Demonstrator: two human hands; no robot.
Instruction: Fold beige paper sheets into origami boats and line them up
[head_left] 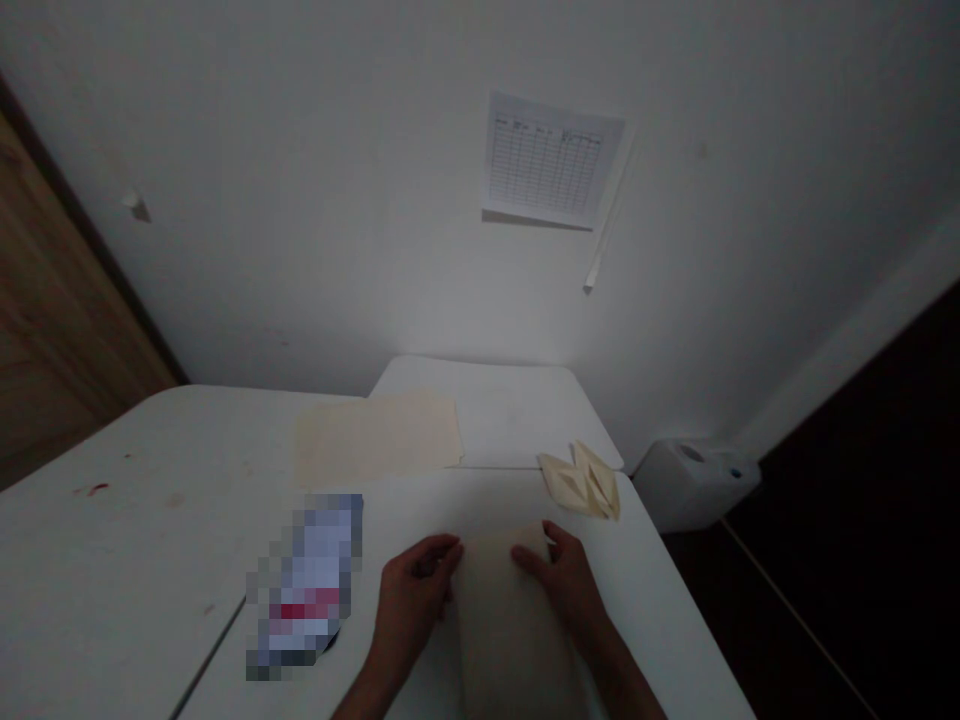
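A long cream sheet of paper lies in front of me on the white table, its lower end running out of view. My left hand is closed in a pinch at the sheet's upper left corner. On the upper right corner, my right hand grips the edge, thumb on top and fingers behind. Beyond the right hand sit folded cream paper pieces with pointed shapes. A flat stack of cream paper rests farther back on the left.
A pixelated blue-white item with a red band lies left of my hands. The white tabletop has a few stains and a seam. A printed table sheet hangs on the wall. A white container stands beyond the table's right edge.
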